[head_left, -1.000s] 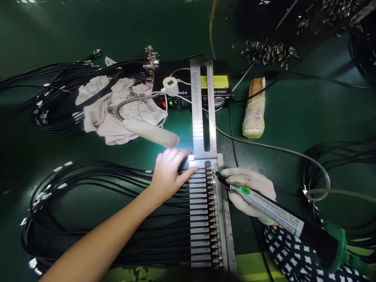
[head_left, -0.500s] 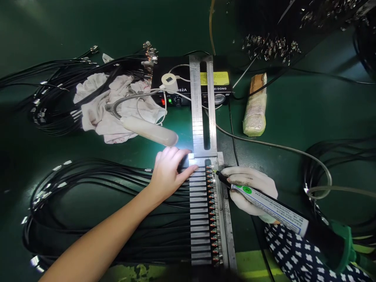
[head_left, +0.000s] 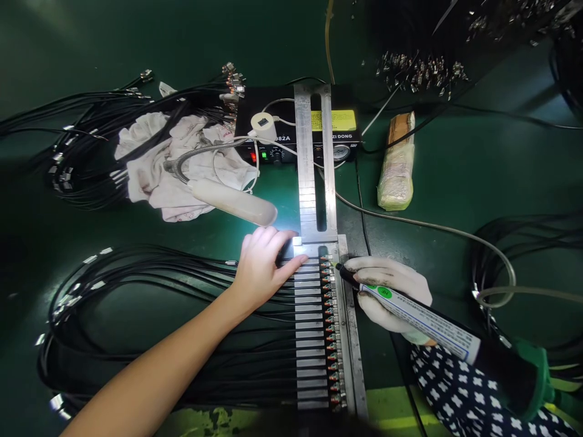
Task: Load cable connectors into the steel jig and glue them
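Left hand: bare, your thumb and forefinger touching the slotted silver metal rack; grip unclear.
Right hand: white-gloved, gripping your black, white-labelled tube.
Tube tip: barely shifted, still beside the uppermost small metal connectors; work seemingly unmoved.

The worktop is dark green; a worn yellow-green band borders its near edge. A lamp illuminates the centre.
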`<state>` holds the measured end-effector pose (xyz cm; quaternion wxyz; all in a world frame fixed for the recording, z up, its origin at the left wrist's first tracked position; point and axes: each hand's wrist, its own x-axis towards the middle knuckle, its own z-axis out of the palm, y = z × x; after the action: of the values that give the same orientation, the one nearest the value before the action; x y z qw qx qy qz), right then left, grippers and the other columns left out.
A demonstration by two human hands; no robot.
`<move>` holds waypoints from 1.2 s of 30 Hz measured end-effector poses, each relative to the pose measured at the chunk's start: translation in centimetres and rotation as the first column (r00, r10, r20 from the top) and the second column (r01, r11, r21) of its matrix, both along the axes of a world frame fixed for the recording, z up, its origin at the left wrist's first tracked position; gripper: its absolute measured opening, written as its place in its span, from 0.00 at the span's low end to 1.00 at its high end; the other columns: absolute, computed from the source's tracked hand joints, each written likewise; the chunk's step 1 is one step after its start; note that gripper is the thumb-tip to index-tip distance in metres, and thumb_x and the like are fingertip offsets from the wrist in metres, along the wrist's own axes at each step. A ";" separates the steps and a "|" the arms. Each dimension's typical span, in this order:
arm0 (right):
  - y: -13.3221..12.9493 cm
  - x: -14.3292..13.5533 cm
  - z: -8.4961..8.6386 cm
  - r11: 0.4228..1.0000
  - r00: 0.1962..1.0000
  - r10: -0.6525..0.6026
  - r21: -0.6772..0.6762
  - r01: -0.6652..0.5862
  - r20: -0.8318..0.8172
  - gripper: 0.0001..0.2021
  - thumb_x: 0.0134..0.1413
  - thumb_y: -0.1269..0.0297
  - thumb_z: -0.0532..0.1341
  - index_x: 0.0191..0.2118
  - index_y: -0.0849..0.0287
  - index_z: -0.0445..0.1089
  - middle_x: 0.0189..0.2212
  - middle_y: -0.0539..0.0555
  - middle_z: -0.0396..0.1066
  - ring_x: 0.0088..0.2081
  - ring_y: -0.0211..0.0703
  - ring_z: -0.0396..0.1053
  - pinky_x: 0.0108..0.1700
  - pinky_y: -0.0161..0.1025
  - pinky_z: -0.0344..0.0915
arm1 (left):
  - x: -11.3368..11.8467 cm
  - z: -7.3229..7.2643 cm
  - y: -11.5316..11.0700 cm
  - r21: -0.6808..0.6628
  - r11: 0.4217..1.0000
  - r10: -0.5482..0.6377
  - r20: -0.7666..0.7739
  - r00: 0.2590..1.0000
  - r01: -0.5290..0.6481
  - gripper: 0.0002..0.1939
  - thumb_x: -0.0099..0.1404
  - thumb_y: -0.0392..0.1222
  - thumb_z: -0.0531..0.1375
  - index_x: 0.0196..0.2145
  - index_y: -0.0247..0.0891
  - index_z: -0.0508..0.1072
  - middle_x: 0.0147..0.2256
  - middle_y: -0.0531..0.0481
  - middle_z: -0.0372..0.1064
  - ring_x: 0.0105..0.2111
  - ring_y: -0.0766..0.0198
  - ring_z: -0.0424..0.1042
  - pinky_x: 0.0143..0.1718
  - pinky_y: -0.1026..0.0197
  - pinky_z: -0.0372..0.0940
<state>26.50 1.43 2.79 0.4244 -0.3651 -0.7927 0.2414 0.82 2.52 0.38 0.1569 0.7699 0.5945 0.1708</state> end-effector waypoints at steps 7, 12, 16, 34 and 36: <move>0.4 -0.1 0.1 1.000 1.000 0.004 0.017 -0.003 -0.008 0.10 0.49 0.72 0.66 0.40 0.56 0.73 0.40 0.56 0.79 0.39 0.45 0.79 0.40 0.40 0.78 | 0.0 0.1 0.0 -0.006 1.000 -0.002 0.003 1.000 0.002 0.19 0.68 0.58 0.56 0.45 0.41 0.72 0.34 0.49 0.67 0.38 0.56 0.65 0.38 0.56 0.54; 0.4 -0.1 -0.1 1.000 1.000 0.013 0.023 -0.013 -0.017 0.09 0.50 0.72 0.65 0.40 0.58 0.73 0.39 0.57 0.79 0.39 0.46 0.79 0.41 0.40 0.78 | 0.0 0.3 0.0 -0.019 1.000 0.003 0.000 1.000 -0.003 0.19 0.68 0.57 0.58 0.46 0.41 0.72 0.35 0.49 0.67 0.39 0.55 0.65 0.38 0.56 0.54; 0.5 -0.1 -0.2 1.000 1.000 0.014 0.016 -0.013 -0.021 0.09 0.50 0.72 0.65 0.40 0.58 0.73 0.39 0.58 0.79 0.39 0.46 0.79 0.41 0.40 0.78 | 0.0 0.3 0.0 -0.021 1.000 0.008 -0.002 1.000 -0.008 0.19 0.68 0.57 0.58 0.47 0.41 0.72 0.35 0.49 0.68 0.39 0.55 0.65 0.38 0.56 0.54; 0.4 0.0 -0.3 1.000 1.000 0.006 0.015 -0.006 -0.015 0.10 0.51 0.71 0.66 0.41 0.57 0.73 0.41 0.57 0.79 0.39 0.46 0.79 0.41 0.41 0.78 | 0.0 0.3 -0.1 -0.003 1.000 0.004 0.006 1.000 -0.004 0.19 0.68 0.57 0.58 0.46 0.40 0.72 0.35 0.49 0.68 0.39 0.56 0.65 0.38 0.56 0.54; 0.4 -0.1 -0.2 1.000 1.000 -0.001 0.018 0.001 -0.010 0.09 0.51 0.71 0.65 0.40 0.57 0.73 0.40 0.57 0.79 0.39 0.45 0.79 0.41 0.41 0.78 | 0.0 0.3 -0.1 0.000 1.000 0.006 0.006 1.000 -0.006 0.19 0.68 0.56 0.58 0.46 0.40 0.72 0.35 0.48 0.67 0.39 0.55 0.66 0.38 0.56 0.54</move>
<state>26.45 1.82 2.58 0.4315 -0.3607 -0.7925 0.2358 0.84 2.45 0.64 0.1583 0.7677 0.5962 0.1734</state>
